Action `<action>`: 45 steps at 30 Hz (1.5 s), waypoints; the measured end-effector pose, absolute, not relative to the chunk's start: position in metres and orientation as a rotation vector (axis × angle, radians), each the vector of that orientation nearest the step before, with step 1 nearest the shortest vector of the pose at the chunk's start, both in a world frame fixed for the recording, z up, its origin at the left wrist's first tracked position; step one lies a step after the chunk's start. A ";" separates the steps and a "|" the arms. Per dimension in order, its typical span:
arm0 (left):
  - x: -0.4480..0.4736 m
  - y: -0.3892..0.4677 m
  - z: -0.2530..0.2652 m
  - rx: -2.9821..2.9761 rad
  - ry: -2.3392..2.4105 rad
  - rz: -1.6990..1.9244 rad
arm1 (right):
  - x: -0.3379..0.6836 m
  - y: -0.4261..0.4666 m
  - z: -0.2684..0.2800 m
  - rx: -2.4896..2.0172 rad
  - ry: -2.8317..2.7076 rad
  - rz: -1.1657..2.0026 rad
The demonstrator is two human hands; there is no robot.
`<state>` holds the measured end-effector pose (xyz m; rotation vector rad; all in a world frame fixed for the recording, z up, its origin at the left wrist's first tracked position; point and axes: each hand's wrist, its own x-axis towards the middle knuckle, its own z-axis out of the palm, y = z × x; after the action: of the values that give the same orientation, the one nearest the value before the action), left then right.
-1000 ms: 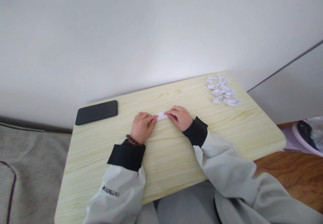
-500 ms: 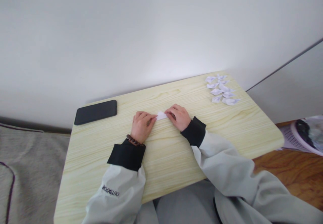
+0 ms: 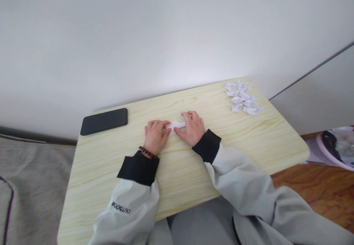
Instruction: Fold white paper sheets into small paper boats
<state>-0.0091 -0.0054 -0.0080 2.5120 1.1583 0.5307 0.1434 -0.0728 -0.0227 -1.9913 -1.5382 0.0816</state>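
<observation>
A small piece of folded white paper (image 3: 177, 125) lies at the middle of the wooden table, between my two hands. My left hand (image 3: 155, 135), with a dark bead bracelet at the wrist, has its thumb and forefinger closed on the paper's left end. At the right end, my right hand (image 3: 193, 129) holds the paper with the thumb at its lower edge and the fingers curled over the far side. The paper has a raised point in its middle. Parts of both ends are hidden by my fingers.
Several small folded white paper shapes (image 3: 245, 97) sit in a cluster at the table's (image 3: 182, 186) far right. A black phone (image 3: 104, 121) lies at the far left. A white wall rises behind the table; a lilac basket (image 3: 322, 151) with a bag stands on the floor at right.
My right thumb has moved left along the paper's near edge, and the right fingers have spread from a tight pinch. More of the paper shows. The left hand has barely moved.
</observation>
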 end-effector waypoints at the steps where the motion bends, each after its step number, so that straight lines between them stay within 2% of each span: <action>1: -0.009 -0.006 -0.008 2.511 1.161 0.529 | 0.143 -0.072 -0.023 -2.000 -1.527 0.085; 6: -0.010 -0.005 -0.009 2.511 1.152 0.539 | 0.150 -0.072 -0.024 -1.948 -1.543 0.145; 16: -0.010 -0.007 -0.009 2.501 1.165 0.528 | 0.181 -0.071 -0.027 -1.726 -1.462 0.489; 21: -0.011 -0.008 -0.007 2.567 1.075 0.539 | 0.185 -0.076 -0.029 -1.641 -1.533 0.439; 28: -0.010 -0.005 -0.010 2.687 0.849 0.651 | 0.172 -0.078 -0.027 -1.727 -1.828 0.185; 39: -0.007 -0.004 -0.017 2.783 0.688 0.878 | 0.174 -0.079 -0.028 -1.667 -1.786 0.176; 45: -0.006 -0.007 -0.010 2.799 0.657 0.976 | 0.173 -0.080 -0.028 -1.383 -1.736 0.167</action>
<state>-0.0059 -0.0070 -0.0099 2.7993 0.6571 0.9763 0.1729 -0.0801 -0.0279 -1.3832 -1.7364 0.1668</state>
